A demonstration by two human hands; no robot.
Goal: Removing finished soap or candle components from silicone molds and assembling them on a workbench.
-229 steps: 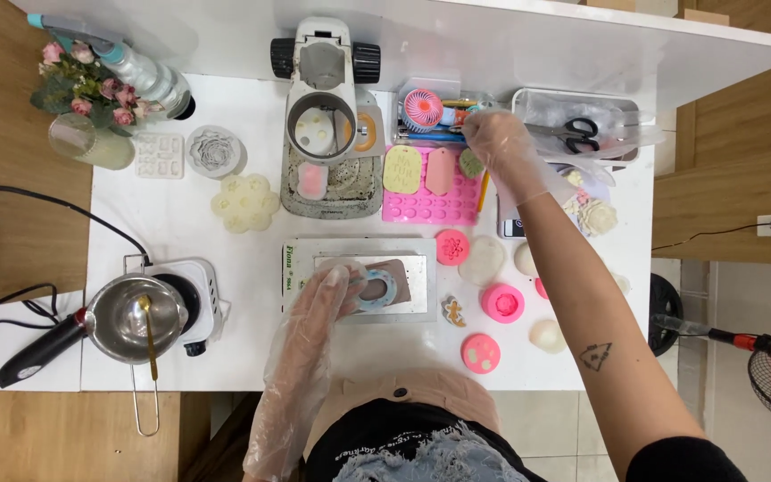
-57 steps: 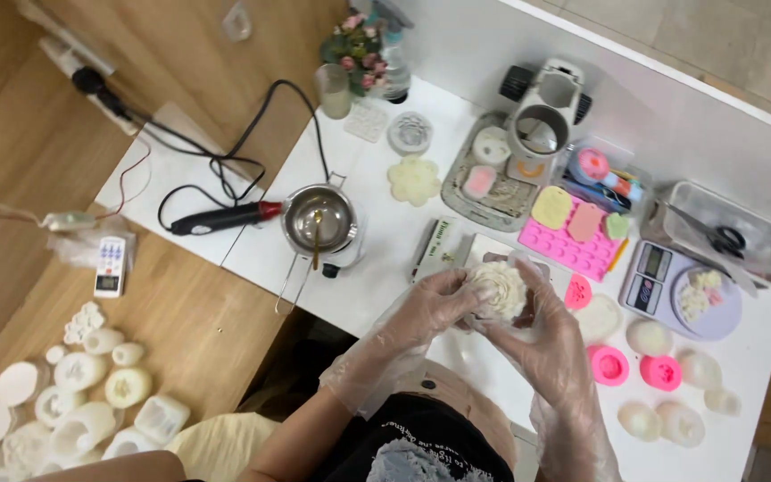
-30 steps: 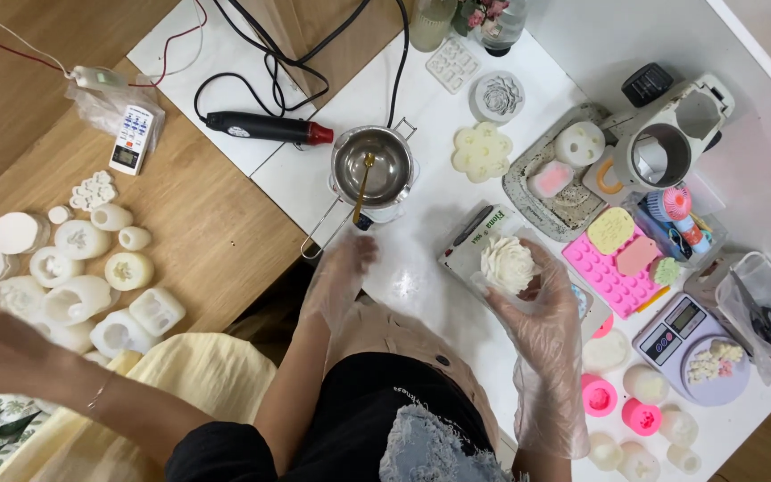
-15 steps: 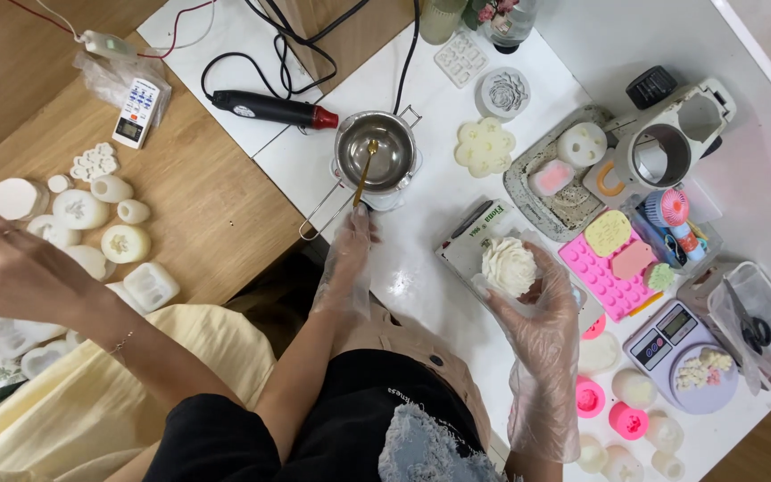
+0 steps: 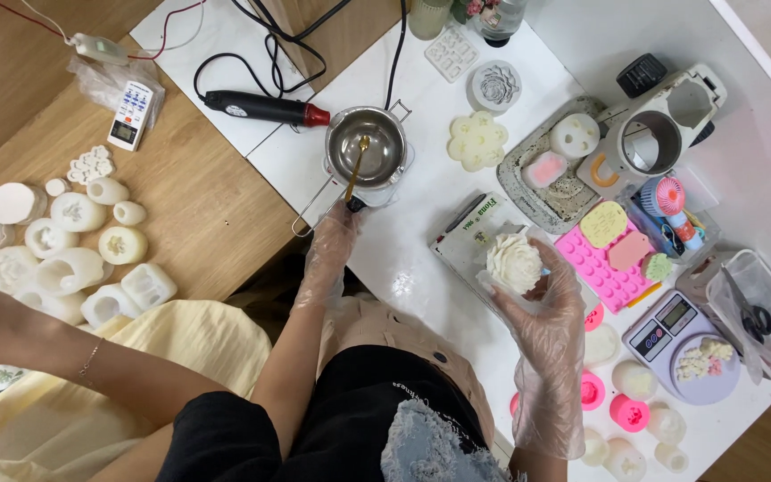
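Wearing a thin crinkled plastic glove, the right hand (image 5: 542, 299) cups a cream, many-petalled flower casting (image 5: 514, 261), fingers curled around its base. The left hand (image 5: 332, 236), gloved likewise, reaches with loosely bent fingers to the gold spoon (image 5: 354, 170) standing in a shiny steel pot (image 5: 366, 149); whether it grips the handle, I cannot tell. Just right of the casting lies a pink dimpled silicone mould (image 5: 604, 268). Under it sits a flat rectangular white-edged box (image 5: 466, 234).
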